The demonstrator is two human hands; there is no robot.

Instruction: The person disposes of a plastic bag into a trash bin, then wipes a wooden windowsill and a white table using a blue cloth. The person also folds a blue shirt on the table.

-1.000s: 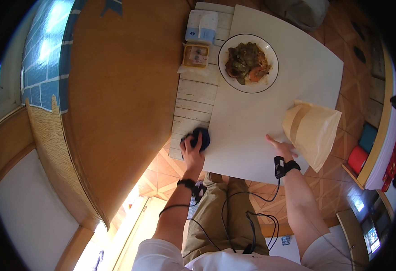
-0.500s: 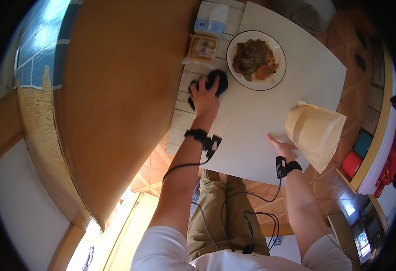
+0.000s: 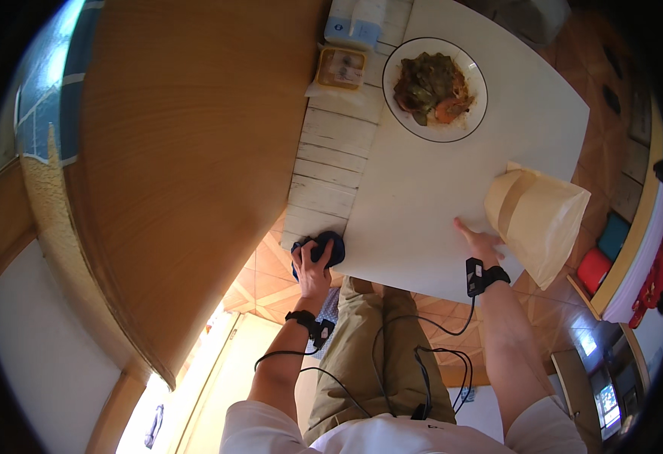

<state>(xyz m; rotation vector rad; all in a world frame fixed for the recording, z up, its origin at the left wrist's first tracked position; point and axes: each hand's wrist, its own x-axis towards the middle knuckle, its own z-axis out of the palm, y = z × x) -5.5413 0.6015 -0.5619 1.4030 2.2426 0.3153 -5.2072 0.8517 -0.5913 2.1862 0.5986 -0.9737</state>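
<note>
Since half a second ago the left hand (image 3: 313,271) has drawn back from beside the plate to the near left corner of the bench (image 3: 422,204), bringing the dark blue cloth (image 3: 322,247) with it; the right hand has hardly shifted. The person appears to be wiping the bench, with the cloth now at the near end of a stroke along the pale planked strip. The next pass would call for pressing the cloth flat and pushing it out again without nudging what stands further up.

The cloth is a small, bunched pad, dark against the whitewashed planks, lying right at the corner edge. The left hand's grip is curled over it, fingers closed down on the fabric.

Further right, the white plate of food (image 3: 435,89) sits well up the bench, with a small packet (image 3: 340,69) just to its left. The right hand (image 3: 479,244) rests flat and spread on the white bench top, holding nothing, just beside the brown paper bag (image 3: 537,218) at the right edge.
</note>
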